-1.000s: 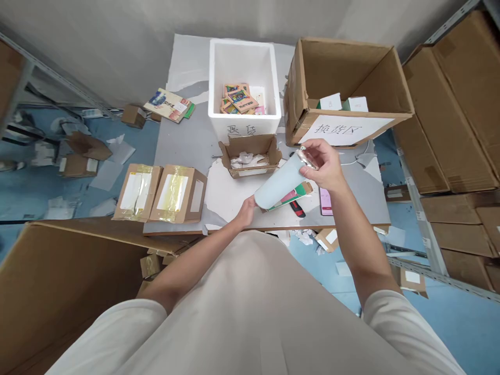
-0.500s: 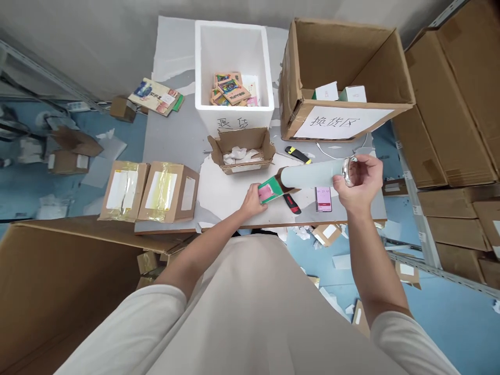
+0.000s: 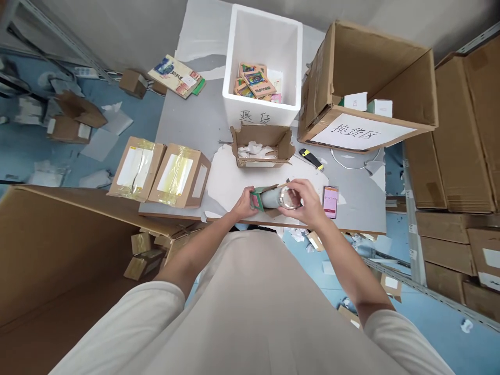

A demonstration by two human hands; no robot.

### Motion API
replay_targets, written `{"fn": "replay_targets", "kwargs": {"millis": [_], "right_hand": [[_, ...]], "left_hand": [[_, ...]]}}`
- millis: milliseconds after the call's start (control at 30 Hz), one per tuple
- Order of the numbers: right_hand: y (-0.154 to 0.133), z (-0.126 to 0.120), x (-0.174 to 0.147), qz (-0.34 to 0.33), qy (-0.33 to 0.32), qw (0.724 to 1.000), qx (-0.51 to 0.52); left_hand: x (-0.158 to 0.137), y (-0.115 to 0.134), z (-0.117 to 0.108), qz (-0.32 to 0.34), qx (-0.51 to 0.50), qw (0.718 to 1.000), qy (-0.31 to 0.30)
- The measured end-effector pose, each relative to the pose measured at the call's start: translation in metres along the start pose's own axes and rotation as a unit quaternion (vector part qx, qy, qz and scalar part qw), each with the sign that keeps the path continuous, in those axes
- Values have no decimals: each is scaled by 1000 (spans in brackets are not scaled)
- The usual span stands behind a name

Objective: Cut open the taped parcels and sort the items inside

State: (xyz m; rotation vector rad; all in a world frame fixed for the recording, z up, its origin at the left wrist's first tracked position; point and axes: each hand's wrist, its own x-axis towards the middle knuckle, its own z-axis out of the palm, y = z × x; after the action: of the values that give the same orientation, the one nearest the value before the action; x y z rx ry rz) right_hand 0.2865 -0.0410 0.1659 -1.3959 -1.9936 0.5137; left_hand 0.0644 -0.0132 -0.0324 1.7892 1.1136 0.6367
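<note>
My left hand (image 3: 245, 203) is wrapped round a small green carton (image 3: 257, 200) with a pink panel, just above the table's front edge. A pale grey-green bottle (image 3: 271, 198) with a shiny silver cap lies lengthwise with its far end inside the carton's open end. The fingers of my right hand (image 3: 304, 203) are closed round the capped end. Behind the hands is an open brown box (image 3: 263, 162) with crumpled white paper in it. A black and yellow utility knife (image 3: 311, 159) and a lit phone (image 3: 330, 202) lie to the right.
A white foam box (image 3: 262, 110) holding several small packs and a big open carton (image 3: 371, 125) with white-topped boxes stand at the back. Two taped parcels (image 3: 172, 179) and a booklet (image 3: 175, 75) are on the left. A shelf of cartons (image 3: 453, 245) borders the right side.
My right hand has moved left towards my left hand, and much less of the bottle shows outside the carton. The view has shifted, and the red and black cutter is now mostly hidden.
</note>
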Motion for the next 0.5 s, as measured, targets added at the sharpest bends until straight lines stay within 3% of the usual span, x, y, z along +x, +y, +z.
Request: {"fn": "replay_targets", "kwargs": {"millis": [167,300,500], "right_hand": [[-3,51,11,-27,-130,988,-85],[3,80,10,-15,-218,960,-174],[5,90,14,-16,-209,961,-183]], "left_hand": [[-4,-5,-9,-66,-8,998,16],[-4,3,-14,-50,-6,999,-1],[-3,33,-21,-4,-23,999,36]]}}
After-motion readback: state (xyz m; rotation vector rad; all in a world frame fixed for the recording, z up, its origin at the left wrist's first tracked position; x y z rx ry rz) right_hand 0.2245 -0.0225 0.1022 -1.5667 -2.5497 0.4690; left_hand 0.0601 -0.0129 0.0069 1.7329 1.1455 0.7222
